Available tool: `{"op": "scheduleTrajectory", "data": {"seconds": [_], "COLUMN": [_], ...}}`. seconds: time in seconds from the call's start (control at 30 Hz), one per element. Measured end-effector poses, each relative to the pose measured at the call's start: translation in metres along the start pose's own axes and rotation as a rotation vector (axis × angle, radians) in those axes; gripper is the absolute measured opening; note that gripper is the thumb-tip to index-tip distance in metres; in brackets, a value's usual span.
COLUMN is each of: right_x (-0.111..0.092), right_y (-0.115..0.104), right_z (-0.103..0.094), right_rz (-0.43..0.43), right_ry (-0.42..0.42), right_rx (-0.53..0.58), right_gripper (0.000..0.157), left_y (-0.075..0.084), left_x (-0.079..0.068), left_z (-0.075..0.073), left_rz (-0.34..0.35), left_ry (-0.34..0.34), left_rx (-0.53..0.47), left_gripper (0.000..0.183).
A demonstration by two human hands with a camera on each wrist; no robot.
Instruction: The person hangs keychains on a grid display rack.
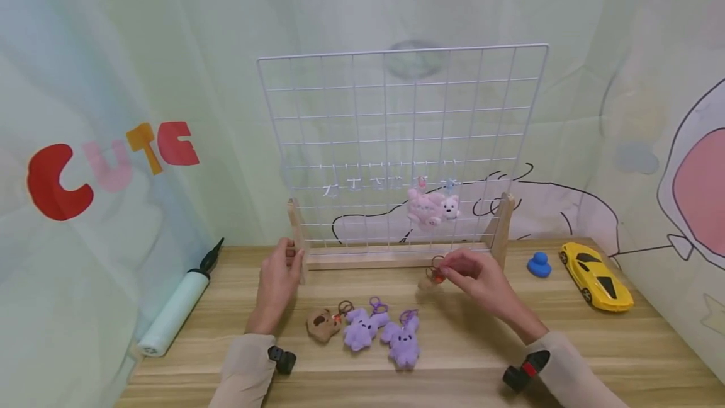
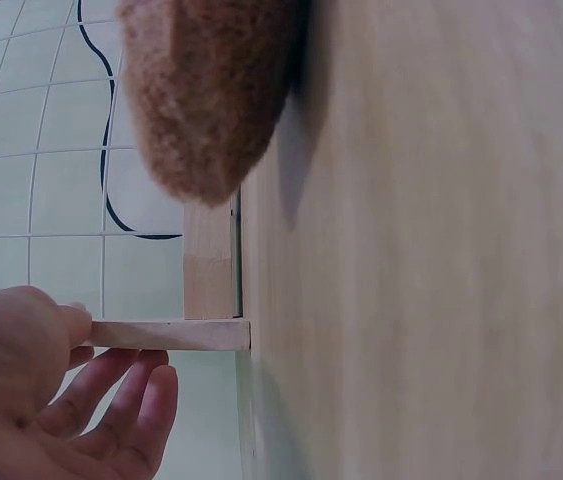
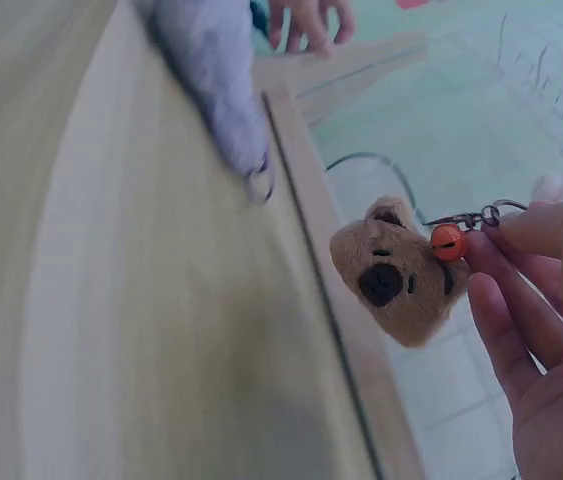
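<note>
Right wrist view: bear-head keychain [image 3: 401, 315] shows dark nose [image 3: 381, 285], orange bell [image 3: 448, 243]; face indistinct in head view. My right hand [image 1: 480, 279] pinches metal fittings [image 3: 471, 218]; keychain lies between my hands, nearer right. My left hand [image 1: 276, 288] grips wooden rack upright [image 2: 181, 335].

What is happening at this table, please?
A person's right hand pinches a brown bear keychain by its ring end, in front of the wire grid. The left hand holds one side of the wooden stand. Pink and white plush toys hang on the grid; another brown bear and two purple plush keychains lie on the table.
</note>
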State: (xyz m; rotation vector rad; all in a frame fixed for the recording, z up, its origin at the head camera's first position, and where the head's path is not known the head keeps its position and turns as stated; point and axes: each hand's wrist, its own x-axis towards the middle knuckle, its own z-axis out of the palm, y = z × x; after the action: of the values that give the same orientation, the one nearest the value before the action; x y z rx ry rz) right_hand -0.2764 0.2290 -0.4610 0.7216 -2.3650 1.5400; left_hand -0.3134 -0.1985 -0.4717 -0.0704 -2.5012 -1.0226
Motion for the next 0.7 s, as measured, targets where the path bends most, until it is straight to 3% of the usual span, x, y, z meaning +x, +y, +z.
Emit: {"op": "scheduleTrajectory", "data": {"seconds": [0.27, 0.5, 0.7], "right_x": [0.016, 0.028, 0.036], "right_y": [-0.031, -0.05, -0.057], "right_z": [0.014, 0.029, 0.038], "right_rz": [-0.052, -0.013, 0.04], "right_ry": [0.077, 0.106, 0.123], "right_rx": [0.086, 0.119, 0.195], "right_gripper": [0.032, 0.018, 0.018], "left_y": [0.001, 0.003, 0.002], "left_x": [-0.001, -0.002, -0.002], "left_z": [-0.002, -0.003, -0.002], "left_rz": [0.0, -0.006, -0.016], "left_ry": [-0.005, -0.011, -0.013], "left_rx": [-0.008, -0.016, -0.027], "left_gripper": [0.024, 0.024, 0.024]}}
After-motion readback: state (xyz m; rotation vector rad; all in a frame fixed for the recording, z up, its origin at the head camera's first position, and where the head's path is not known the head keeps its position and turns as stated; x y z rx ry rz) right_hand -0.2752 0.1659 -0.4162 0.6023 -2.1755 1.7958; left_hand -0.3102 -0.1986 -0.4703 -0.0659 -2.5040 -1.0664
